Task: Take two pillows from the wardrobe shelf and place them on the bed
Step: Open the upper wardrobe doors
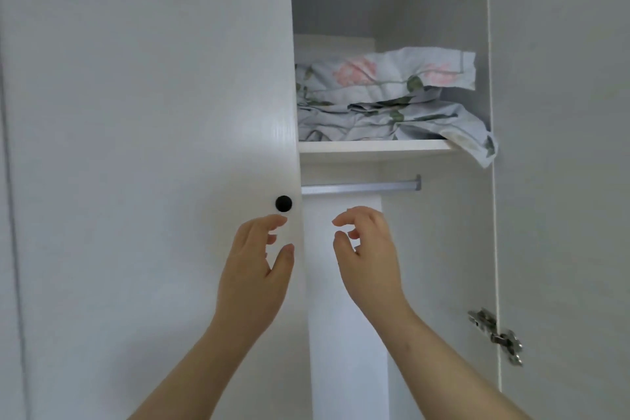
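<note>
Two pillows in pale blue floral covers lie stacked on the white wardrobe shelf. The upper pillow shows pink flowers; the lower pillow is rumpled, and its right corner hangs over the shelf's front edge. Both hands are raised below the shelf and touch nothing. My left hand is in front of the closed door's edge, fingers apart and curled. My right hand is in front of the open compartment, fingers loosely curled and empty. The bed is out of view.
The left wardrobe door is closed, with a black round knob just above my left hand. The right door stands open on metal hinges. A metal hanging rail runs under the shelf.
</note>
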The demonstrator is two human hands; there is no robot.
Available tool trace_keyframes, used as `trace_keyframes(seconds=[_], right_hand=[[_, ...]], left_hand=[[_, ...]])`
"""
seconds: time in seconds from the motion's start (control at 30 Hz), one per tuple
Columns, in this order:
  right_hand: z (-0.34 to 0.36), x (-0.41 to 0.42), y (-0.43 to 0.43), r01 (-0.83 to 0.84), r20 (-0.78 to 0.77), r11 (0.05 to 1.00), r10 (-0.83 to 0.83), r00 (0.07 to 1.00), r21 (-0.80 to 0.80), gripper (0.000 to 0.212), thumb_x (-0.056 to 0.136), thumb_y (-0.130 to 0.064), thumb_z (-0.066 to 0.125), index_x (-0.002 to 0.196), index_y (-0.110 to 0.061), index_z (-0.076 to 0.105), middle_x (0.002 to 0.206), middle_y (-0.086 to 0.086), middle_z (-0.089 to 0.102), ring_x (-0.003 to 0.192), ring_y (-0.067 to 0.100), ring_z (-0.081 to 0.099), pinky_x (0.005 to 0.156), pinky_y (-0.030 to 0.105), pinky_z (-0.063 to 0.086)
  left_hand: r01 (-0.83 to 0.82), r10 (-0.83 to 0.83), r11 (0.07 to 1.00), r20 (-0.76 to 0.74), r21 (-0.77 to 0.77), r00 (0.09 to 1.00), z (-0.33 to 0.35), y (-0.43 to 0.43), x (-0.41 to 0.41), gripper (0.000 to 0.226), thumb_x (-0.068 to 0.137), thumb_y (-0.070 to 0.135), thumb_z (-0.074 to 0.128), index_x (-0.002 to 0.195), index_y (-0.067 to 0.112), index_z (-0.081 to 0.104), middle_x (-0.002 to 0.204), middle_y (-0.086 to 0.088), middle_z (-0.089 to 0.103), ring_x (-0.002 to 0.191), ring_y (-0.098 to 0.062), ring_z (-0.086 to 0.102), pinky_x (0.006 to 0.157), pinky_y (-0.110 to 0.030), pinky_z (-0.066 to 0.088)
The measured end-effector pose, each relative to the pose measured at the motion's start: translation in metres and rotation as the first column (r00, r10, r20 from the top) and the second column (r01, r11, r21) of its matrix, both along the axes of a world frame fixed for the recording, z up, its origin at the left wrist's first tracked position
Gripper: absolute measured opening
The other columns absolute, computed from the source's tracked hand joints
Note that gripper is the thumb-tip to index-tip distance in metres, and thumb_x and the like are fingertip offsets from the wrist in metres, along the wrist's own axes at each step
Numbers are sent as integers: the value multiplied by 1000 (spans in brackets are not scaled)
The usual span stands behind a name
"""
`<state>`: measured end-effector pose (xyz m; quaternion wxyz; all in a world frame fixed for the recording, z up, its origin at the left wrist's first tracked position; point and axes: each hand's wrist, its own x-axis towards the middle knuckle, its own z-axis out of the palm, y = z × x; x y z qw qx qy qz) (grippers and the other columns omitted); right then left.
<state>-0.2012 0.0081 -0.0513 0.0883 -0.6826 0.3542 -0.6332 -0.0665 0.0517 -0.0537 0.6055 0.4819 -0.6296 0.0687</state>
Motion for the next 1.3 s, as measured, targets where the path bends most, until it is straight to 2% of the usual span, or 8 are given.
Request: trace_keyframes(seconds=[0.1, 0.27, 0.4, 0.57, 0.83, 0.97, 1.13, 1.3], right_hand=[[0, 30, -4, -48, -29, 998, 49, 998, 38, 20, 89, -13, 48, 92, -33, 50, 108, -19, 40, 83, -5, 49, 66, 9, 39], [0, 50, -17, -64, -21, 993, 66, 998, 103, 27, 90, -4, 41, 98, -25, 56, 110, -17, 40, 82, 1, 52, 71, 18, 43], [2, 46, -29, -35, -27, 987, 39, 999, 155, 32, 89, -2, 38, 106, -22, 56, 111, -16, 40, 73, -1, 51, 62, 11, 39], [1, 35, -39, -46, 27, 984, 42, 999, 173, 26, 89, -6, 43, 95, -29, 53, 110, -15, 43, 82, 1, 51, 66, 13, 39], [-1, 29, -40, -100, 66, 976, 89, 994, 195, 25, 89, -6, 45, 92, -29, 53, 109, -13, 44, 83, 2, 51, 65, 10, 38], [-3, 25, -32, -109, 50, 972, 100, 994, 210, 25, 89, -7, 45, 90, -31, 51, 108, -14, 44, 82, 3, 51, 69, 18, 42], [0, 16, -19, -157, 65, 961, 146, 987, 228, 30, 89, -10, 47, 82, -39, 49, 105, -17, 45, 84, 2, 51, 71, 22, 44], [10, 14, -4, -251, 148, 936, 220, 964, 246, 27, 92, -14, 45, 114, -27, 54, 113, -13, 53, 85, -4, 51, 67, 9, 41]], left_hand=[[-86, 83, 996, 69, 39, 994, 1, -6, 26, 35, 88, 14, 54, 121, 24, 50, 118, 15, 45, 104, -8, 53, 75, -11, 39], [-210, 145, 951, 272, 228, 951, 15, -40, 51, 58, 88, 27, 52, 141, 26, 28, 149, 4, 28, 132, -22, 34, 104, -33, 31], [-236, 150, 953, 382, 190, 912, 27, -71, 42, 61, 86, 27, 53, 140, 24, 27, 146, 1, 28, 130, -25, 34, 104, -37, 32], [-195, 149, 944, 183, 266, 972, 48, -92, 24, 47, 87, 23, 51, 132, 27, 39, 133, -4, 38, 117, -27, 45, 99, -44, 42], [-147, 109, 928, 128, 343, 986, 54, -95, 25, 24, 83, 27, 54, 107, 24, 54, 108, 5, 34, 108, -26, 48, 97, -45, 44], [-124, 99, 924, 85, 362, 991, 52, -90, 22, 28, 83, 24, 54, 111, 24, 52, 116, 0, 40, 109, -27, 47, 98, -45, 43], [19, 7, 944, -79, 331, 997, 44, -70, 4, 24, 83, 19, 54, 105, 21, 44, 111, -12, 50, 89, -27, 51, 74, -34, 44], [-40, 51, 988, -74, 146, 996, 33, -24, -6, 21, 84, 18, 53, 101, 27, 43, 95, -2, 52, 89, -26, 53, 75, -32, 45]])
